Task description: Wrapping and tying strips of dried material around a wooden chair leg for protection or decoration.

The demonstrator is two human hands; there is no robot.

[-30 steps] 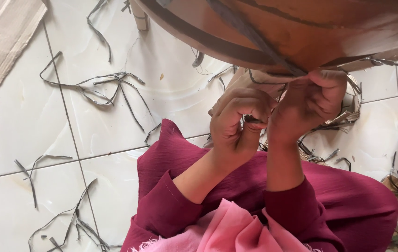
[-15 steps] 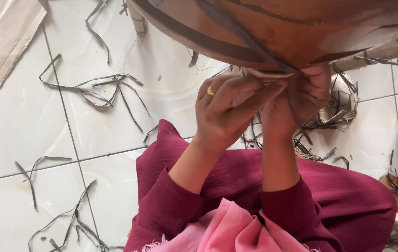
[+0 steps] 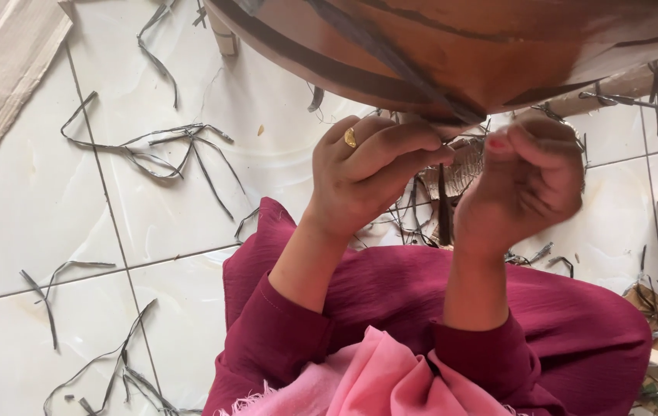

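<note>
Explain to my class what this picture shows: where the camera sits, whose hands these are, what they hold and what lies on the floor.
There is no machine here. The camera is worn on a person's head and looks down, so the two bare hands are that person's own. The left hand, with a gold ring on one finger, and the right hand are raised close together just under a large brown rounded object that fills the top of the picture. Both pinch thin dark strips at its lower edge; what exactly the fingers do to them is too blurred to tell. Below are dark red sleeves and pink cloth. The white tiled floor is littered with loose grey strips, and a sheet of cardboard lies at the top left.
</note>
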